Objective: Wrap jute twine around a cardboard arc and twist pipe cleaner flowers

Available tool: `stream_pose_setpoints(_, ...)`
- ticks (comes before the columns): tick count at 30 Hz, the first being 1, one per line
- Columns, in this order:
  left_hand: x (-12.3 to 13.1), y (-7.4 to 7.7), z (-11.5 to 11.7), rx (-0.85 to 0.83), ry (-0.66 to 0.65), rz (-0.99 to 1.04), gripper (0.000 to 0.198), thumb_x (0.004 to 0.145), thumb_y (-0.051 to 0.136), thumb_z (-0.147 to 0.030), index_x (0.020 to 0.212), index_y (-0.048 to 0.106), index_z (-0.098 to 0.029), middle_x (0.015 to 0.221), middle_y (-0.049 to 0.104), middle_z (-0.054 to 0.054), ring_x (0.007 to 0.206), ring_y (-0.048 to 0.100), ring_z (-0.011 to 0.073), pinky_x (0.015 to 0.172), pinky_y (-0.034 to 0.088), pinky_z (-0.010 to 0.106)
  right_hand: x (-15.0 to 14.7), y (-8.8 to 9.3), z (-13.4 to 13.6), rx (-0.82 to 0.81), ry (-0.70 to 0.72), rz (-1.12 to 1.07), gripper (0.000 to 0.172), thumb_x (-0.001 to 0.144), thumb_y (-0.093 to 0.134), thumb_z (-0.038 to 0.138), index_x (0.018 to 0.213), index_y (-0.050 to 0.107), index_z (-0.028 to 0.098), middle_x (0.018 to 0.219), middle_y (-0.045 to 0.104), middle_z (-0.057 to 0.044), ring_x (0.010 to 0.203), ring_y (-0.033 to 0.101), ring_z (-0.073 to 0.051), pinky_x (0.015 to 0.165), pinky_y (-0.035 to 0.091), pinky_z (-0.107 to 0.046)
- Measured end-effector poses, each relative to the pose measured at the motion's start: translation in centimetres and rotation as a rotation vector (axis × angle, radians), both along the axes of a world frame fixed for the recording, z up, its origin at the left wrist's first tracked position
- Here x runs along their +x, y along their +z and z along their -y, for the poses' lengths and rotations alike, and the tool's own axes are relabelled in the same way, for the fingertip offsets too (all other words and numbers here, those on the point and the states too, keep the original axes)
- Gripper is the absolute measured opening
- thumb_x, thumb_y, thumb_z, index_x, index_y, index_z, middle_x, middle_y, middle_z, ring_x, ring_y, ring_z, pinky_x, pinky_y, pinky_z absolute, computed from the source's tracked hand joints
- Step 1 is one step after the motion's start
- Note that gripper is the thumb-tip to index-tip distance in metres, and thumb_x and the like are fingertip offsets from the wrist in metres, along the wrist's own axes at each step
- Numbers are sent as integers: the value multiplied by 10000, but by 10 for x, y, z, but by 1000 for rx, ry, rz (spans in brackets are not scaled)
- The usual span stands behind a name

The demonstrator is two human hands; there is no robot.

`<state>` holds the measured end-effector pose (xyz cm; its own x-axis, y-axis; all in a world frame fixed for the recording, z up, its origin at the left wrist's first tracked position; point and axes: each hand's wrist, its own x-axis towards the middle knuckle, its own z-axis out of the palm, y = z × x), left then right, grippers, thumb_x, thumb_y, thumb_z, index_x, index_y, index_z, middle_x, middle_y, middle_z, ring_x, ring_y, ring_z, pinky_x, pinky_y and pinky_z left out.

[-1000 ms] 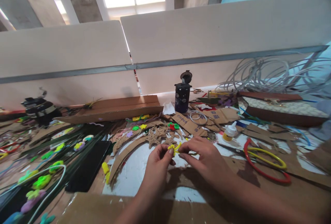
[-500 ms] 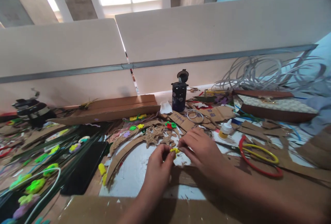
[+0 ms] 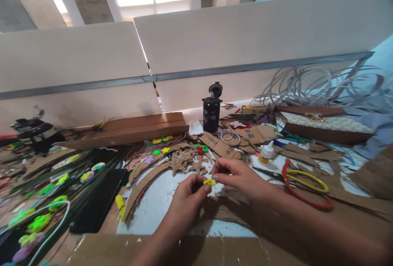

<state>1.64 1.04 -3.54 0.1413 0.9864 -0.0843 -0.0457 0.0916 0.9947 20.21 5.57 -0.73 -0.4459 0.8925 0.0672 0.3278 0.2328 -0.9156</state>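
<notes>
A small yellow fuzzy piece [image 3: 210, 182] is pinched between my two hands over the white work surface. My left hand [image 3: 190, 194] grips its left side with thumb and fingertips. From the right, my right hand [image 3: 235, 176] has thumb and forefinger closed on its other side. Just behind are twine-covered stars [image 3: 181, 160] and a red and green flower [image 3: 202, 148]. A curved cardboard strip [image 3: 144, 185] lies to the left. Under my hands is a brown twine-wrapped band [image 3: 227, 210], partly hidden.
Scissors [image 3: 307, 182] and a glue bottle [image 3: 266, 153] lie at the right. Behind stand a dark open-lidded bottle [image 3: 211, 114] and a patterned bag [image 3: 325, 125]. At the left are a black phone [image 3: 98, 202] and colourful fuzzy flowers [image 3: 39, 222]. A person's sleeve shows far right.
My right hand has lowered, and its fingers are now closer to the yellow piece, which shows more fully. The view has shifted slightly.
</notes>
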Motion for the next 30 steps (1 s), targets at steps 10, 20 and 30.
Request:
stream_pose_setpoints(10,-2,2,0,82,29,-124,97,770,678,-267,747,629,-186,707,588,4,669,497,156,630,366,256,1,-5,-5,-99,40,-81,144,762,681,309,799,666,171,757,668,-3,721,582,-171,671,413,-278)
stream_pose_setpoints(20,-1,7,0,-130,93,271,295,661,846,-364,781,664,-165,663,595,4,582,524,122,598,414,251,-3,-4,0,-29,-50,-218,207,782,721,371,865,699,182,858,715,-27,856,640,-213,824,478,-343)
stream_pose_setpoints(30,1,1,0,-140,145,335,334,631,882,-371,799,678,-166,678,616,4,554,531,105,566,422,231,-18,-9,16,-71,-178,-320,203,767,720,371,813,645,188,764,665,-4,755,613,-188,711,470,-304)
